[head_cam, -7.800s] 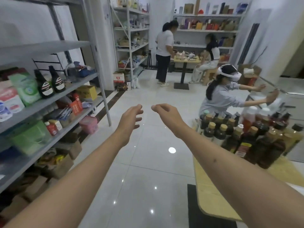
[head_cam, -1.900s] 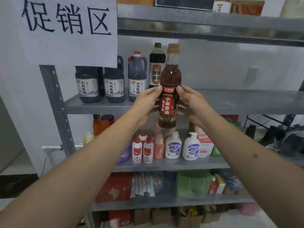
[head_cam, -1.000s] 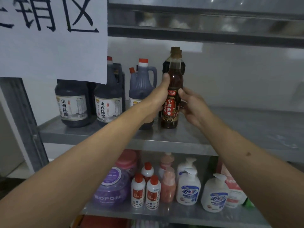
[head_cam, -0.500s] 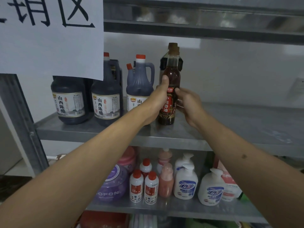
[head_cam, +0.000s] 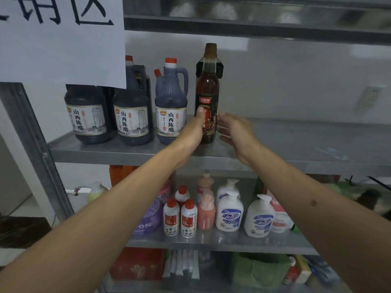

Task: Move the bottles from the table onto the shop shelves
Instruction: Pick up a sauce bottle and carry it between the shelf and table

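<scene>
A tall slim glass bottle of reddish-brown oil with a tan cap and red-and-black label is being stood upright on the grey metal upper shelf, just right of centre in the frame. It is being touched low on its label by the left hand, whose thumb is lying against the glass while its fingers are hidden behind the bottle, so whether a grip is being kept cannot be told. The right hand is being held just beside the bottle, fingers spread wide and holding nothing.

Directly behind the bottle a dark bottle with a black shoulder is being hidden for the most part. Just to its left, three dark plastic vinegar jugs with white labels and red caps are being kept in a row.

The bottle is being judged narrow-based and top-heavy. It is being put at risk of tipping if a retreating thumb or wrist is dragged across the label, and a topple leftwards would be carried into the nearest jug. A slide forward off the smooth metal edge is also being risked if it is nudged towards the viewer.
</scene>
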The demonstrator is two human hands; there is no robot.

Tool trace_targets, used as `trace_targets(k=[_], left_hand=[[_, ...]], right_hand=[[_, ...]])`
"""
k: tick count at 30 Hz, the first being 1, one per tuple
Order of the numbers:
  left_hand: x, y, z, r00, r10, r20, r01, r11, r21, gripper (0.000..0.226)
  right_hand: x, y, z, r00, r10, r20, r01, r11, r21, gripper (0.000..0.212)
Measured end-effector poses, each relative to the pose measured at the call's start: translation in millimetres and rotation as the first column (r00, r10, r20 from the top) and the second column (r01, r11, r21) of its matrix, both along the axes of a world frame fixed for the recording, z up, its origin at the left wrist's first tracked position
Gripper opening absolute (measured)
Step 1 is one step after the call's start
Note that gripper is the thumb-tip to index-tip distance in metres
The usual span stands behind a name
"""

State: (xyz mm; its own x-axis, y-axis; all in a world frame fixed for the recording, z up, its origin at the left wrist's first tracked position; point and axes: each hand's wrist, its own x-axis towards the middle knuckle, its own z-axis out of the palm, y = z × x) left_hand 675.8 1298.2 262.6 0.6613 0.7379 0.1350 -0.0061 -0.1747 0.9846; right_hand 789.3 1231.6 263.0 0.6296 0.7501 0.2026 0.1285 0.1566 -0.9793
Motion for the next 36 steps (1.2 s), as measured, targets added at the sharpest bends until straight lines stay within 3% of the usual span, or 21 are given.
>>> trace_targets(k=[4, 8, 18, 21, 31, 36], left_hand=[[-14, -9, -1, 1.0, 0.01, -0.002, -0.01, 1.0, 0.016, 0.062], [-39, -18, -3, 1.0, 0.007, 0.029, -0.008, 1.0, 0.019, 0.057], [-129, -62, -25, 0.996, -0.064, 0.057, 0.066, 0.997, -0.028, 0.045], [-150, -84, -34, 0.994, -0.11, 0.029, 0.111, 0.993, -0.031, 0.042], [-217, -195, -73, 0.97, -0.194, 0.144, 0.202, 0.979, -0.04, 0.029], [-254, -268, -103, 0.942, -0.299, 0.151, 0.279, 0.95, 0.142, 0.044]], right_hand=[[-13, -21, -3, 0.998, -0.07, 0.004, 0.07, 0.997, -0.012, 0.015], [-33, -44, -3, 0.989, -0.144, 0.033, 0.145, 0.989, -0.033, 0.038], [-117, -127, -31, 0.947, -0.307, 0.091, 0.315, 0.946, -0.08, 0.035], [-142, -160, -41, 0.928, -0.356, 0.11, 0.366, 0.925, -0.098, 0.024], [-232, -312, -70, 0.829, -0.489, 0.272, 0.523, 0.849, -0.069, 0.021], [-278, -401, -105, 0.702, -0.586, 0.406, 0.674, 0.731, -0.11, 0.047]])
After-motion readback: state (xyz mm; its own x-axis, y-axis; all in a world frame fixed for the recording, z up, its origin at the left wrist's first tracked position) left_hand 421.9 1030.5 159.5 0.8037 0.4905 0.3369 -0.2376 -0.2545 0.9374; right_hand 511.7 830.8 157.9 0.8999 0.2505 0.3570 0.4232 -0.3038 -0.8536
